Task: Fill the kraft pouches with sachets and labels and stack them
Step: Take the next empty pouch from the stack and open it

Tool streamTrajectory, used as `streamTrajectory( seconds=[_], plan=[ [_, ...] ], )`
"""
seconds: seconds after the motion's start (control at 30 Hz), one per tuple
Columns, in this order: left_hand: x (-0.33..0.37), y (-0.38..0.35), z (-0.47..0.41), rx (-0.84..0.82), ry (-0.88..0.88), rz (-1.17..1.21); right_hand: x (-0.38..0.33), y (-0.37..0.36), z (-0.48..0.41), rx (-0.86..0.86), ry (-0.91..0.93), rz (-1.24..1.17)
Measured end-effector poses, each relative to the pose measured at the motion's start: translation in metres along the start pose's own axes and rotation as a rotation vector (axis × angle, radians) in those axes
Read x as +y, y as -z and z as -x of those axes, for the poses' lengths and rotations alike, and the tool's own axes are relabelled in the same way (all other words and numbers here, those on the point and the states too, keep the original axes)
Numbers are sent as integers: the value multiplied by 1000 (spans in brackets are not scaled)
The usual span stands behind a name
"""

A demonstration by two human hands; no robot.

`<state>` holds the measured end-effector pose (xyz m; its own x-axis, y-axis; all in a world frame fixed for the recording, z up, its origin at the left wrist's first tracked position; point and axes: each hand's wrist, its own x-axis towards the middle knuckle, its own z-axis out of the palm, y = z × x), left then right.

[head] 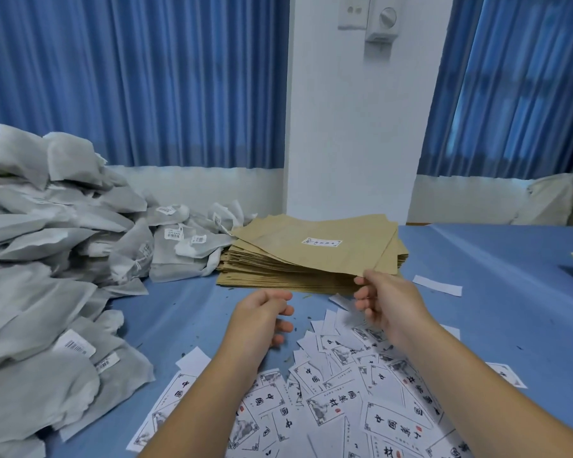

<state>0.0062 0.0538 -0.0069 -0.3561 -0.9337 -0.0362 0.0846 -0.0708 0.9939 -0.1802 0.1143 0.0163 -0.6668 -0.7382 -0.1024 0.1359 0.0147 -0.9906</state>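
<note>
On blue table (pixel 483 259): pouches (pixel 311 259), sachets (pixel 47 242), labels (pixel 344 395); curtains (pixel 146 77) behind.

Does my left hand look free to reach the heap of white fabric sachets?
Probably yes. The left hand holds nothing, and only blue tablecloth lies between it and the heap of white fabric sachets; the right hand pinches the top brown kraft pouch.

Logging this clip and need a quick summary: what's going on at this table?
A person is packing at a blue table. Their right hand pinches the near corner of the top kraft pouch on the stack, with that corner raised a little. The left hand hovers in front of the stack, fingers loosely curled, holding nothing. White sachets are heaped on the left, and printed labels lie scattered in front.
</note>
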Motion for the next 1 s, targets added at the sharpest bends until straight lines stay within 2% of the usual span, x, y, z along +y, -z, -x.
streamTrajectory(
  seconds=[0.13,0.27,0.37,0.43,0.53,0.6,0.67,0.83,0.93,1.0],
  plan=[
    [6,-7,5,-69,11,178,-8,-6,12,-86,107,-66],
    [8,-16,10,-234,98,297,-3,-26,40,-353,162,-15],
    [8,-15,11,-317,152,410,2,-35,57,-525,250,171],
    [10,-12,10,-261,130,540,6,-35,63,-557,490,437],
    [9,-3,4,-102,132,580,11,-27,63,-347,1190,1083],
    [6,5,2,-35,165,512,8,-22,63,-239,1406,1159],
    [7,13,1,-22,189,473,4,-15,56,-172,1449,1137],
    [13,26,1,-95,231,446,5,2,38,-98,1414,1313],
    [14,28,-1,-194,231,545,5,2,34,21,1508,1289],
    [13,28,-6,-282,170,627,3,-2,36,103,1509,1297]
  ],
)
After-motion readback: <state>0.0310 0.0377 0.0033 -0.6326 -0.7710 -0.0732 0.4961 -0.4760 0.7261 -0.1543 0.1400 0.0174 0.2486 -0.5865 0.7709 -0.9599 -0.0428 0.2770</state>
